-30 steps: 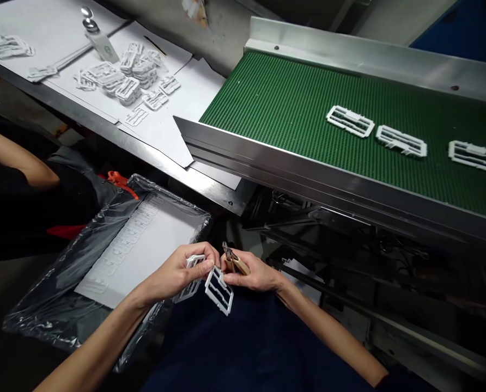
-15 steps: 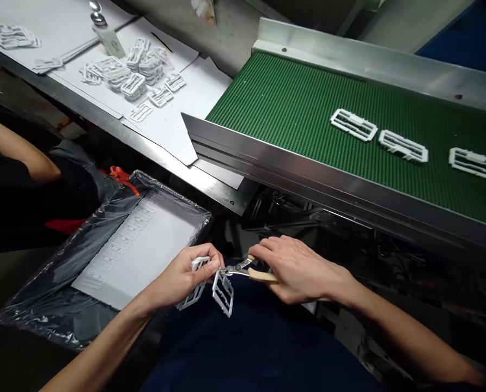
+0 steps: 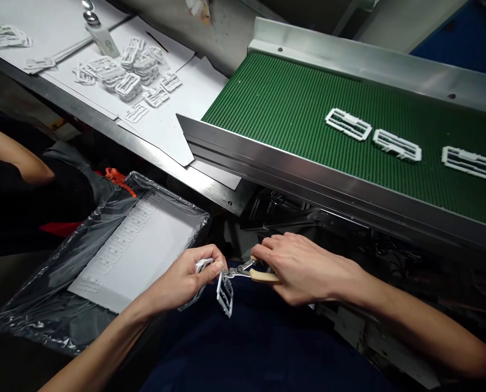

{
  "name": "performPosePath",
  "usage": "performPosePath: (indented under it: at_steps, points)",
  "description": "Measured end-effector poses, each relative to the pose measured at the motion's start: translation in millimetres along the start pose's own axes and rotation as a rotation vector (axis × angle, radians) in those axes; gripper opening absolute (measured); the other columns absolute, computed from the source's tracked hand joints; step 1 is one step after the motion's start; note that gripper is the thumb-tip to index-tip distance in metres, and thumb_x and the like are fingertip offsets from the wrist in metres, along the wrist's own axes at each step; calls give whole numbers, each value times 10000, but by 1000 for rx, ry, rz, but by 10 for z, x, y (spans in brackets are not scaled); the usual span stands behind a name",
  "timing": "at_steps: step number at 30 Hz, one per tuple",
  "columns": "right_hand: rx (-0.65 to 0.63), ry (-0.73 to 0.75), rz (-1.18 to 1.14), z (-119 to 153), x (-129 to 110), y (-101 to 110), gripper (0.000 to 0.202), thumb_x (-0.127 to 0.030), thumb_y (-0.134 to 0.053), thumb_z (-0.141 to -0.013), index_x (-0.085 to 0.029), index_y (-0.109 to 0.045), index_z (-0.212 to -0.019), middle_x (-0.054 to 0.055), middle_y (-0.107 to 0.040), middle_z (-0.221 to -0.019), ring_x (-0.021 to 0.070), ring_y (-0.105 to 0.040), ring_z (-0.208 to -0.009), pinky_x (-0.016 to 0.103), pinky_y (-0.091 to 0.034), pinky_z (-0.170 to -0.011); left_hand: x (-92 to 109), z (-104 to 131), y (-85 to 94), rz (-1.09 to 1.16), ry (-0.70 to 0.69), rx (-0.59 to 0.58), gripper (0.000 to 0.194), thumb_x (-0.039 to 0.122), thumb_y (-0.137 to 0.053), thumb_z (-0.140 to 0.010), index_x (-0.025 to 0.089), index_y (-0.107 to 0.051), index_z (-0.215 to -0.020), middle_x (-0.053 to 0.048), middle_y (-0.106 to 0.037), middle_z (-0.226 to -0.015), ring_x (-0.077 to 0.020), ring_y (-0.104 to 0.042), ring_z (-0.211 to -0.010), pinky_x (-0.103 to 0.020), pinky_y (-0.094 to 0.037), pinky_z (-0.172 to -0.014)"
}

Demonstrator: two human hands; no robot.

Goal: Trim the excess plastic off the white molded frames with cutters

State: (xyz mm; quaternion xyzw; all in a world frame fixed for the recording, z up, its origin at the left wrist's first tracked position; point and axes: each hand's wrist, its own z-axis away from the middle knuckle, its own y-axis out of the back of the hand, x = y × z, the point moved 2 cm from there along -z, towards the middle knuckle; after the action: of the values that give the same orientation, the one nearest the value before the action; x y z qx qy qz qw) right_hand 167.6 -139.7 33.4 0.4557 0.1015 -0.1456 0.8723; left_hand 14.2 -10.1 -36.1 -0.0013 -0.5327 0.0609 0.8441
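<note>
At the far left, another person's bare forearm [image 3: 14, 158] rests at the edge of the view, apart from the work. Beside it lies a tray lined with clear plastic film [image 3: 63, 283], holding a white sheet with a row of white plastic parts along its left side. Up on the steel table [image 3: 153, 158], on white paper, more white plastic frames are heaped in a pile [image 3: 124, 73]. Over the lap, the left hand [image 3: 181, 280] is closed around a white plastic frame piece [image 3: 198, 272], fingers curled and thumb pressed near the top. Just beside it a second white frame [image 3: 225, 288] hangs on edge, where the metal tips of the side cutters [image 3: 243, 270] meet it. The right hand [image 3: 304, 267] is wrapped shut over the cutters' tan handles. Further right, on the green conveyor belt [image 3: 287, 103], three white frames lie in a row: one [image 3: 348, 123], the next [image 3: 396, 145], and the last [image 3: 467, 162] near the edge.
</note>
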Motion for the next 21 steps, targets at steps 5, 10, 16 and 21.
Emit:
performPosePath:
  at_steps: [5,10,16,21]
  points:
    - [-8,14,16,-8,4,36,134,-226,-510,-667,-199,-472,-793,22,-528,-718,162,-483,-628,294,-296,-569,13,-21,5,-79,-2,-17,294,437,-449,-881,182,-557,-781,-9,-580,-762,-166,-508,-717,-278,-383,-655]
    - [5,45,49,-5,-4,79,119,-231,-514,-681,-199,-480,-791,25,-524,-702,162,-480,-612,305,-307,-580,48,-34,5,-131,0,-25,304,444,-436,-883,185,-562,-786,-14,-598,-783,-179,-523,-743,-283,-381,-658]
    - [13,75,144,-6,-19,155,109,-241,-513,-690,-191,-501,-786,35,-528,-681,165,-488,-584,308,-285,-553,62,-47,8,-168,-8,-44,286,424,-437,-885,186,-550,-774,-5,-594,-760,-174,-522,-724,-276,-378,-646]
    - [-10,80,192,-26,-40,236,151,-235,-557,-649,-179,-559,-789,42,-560,-646,167,-510,-527,287,-252,-497,76,-90,-10,-174,4,-46,267,412,-443,-883,194,-545,-767,5,-576,-745,-169,-508,-714,-272,-378,-654]
